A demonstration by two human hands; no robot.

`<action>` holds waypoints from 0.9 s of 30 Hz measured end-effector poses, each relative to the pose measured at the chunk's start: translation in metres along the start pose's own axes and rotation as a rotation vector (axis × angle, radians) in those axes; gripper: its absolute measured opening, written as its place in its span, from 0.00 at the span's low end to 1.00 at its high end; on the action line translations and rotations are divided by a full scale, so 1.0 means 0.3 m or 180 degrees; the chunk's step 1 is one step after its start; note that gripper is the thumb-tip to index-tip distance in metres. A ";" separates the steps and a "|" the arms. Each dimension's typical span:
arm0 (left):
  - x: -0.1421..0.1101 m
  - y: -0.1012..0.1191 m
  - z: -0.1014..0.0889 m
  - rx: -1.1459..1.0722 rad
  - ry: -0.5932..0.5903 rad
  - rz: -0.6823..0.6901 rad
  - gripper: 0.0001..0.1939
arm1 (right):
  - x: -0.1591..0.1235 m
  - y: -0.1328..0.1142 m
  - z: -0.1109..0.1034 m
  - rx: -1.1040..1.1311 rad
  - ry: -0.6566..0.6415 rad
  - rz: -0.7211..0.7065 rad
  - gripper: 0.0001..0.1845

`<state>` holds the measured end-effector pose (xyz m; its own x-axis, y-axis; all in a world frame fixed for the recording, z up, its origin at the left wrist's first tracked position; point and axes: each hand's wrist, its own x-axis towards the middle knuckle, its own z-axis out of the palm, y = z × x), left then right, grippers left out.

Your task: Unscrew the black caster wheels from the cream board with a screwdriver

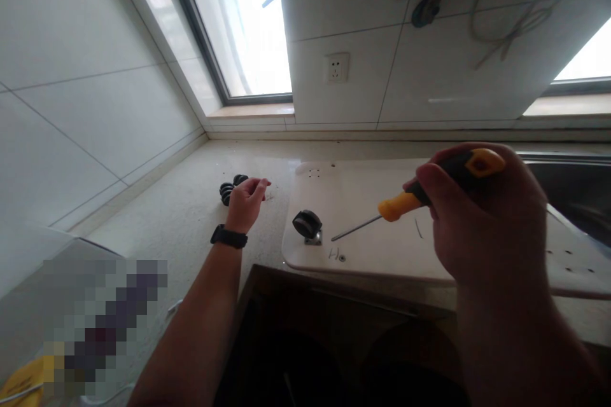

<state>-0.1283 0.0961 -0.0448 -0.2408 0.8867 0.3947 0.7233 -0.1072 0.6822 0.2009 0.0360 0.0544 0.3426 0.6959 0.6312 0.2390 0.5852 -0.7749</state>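
My right hand [482, 216] is closed round the yellow and black handle of a screwdriver [410, 200], whose shaft points left and down toward a black caster wheel [308, 226] on its metal plate. The caster stands at the near left corner of a white board [363, 203] lying on the counter. My left hand [245, 200], with a black watch on the wrist, hovers over the counter left of the board. Its fingers are curled into a pinch near some small specks; what they hold, if anything, is too small to see. Spare black casters [231, 189] lie just behind that hand.
A pale stone counter [191, 216] runs to a tiled wall with a socket [337, 67] and a window. A steel sink [580, 194] lies at the right. Cables and tools hang on the wall above. A dark opening sits below the counter edge. A blurred box is at lower left.
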 end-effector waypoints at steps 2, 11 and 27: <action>-0.017 0.074 0.004 -0.0241 -0.0156 0.0247 0.20 | -0.002 -0.019 0.023 0.0158 -0.0118 0.0012 0.15; -0.055 0.188 -0.002 -0.0733 -0.0342 0.0579 0.16 | -0.001 -0.009 0.032 0.0155 -0.0082 0.0111 0.15; -0.091 0.293 -0.043 -0.0648 -0.0805 0.0832 0.14 | -0.010 -0.007 0.053 0.0106 -0.0247 0.0092 0.17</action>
<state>-0.0665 0.0567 0.0123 0.1191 0.8976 0.4244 0.5901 -0.4078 0.6968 0.1849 0.0394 0.0548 0.2772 0.7421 0.6103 0.1993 0.5770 -0.7921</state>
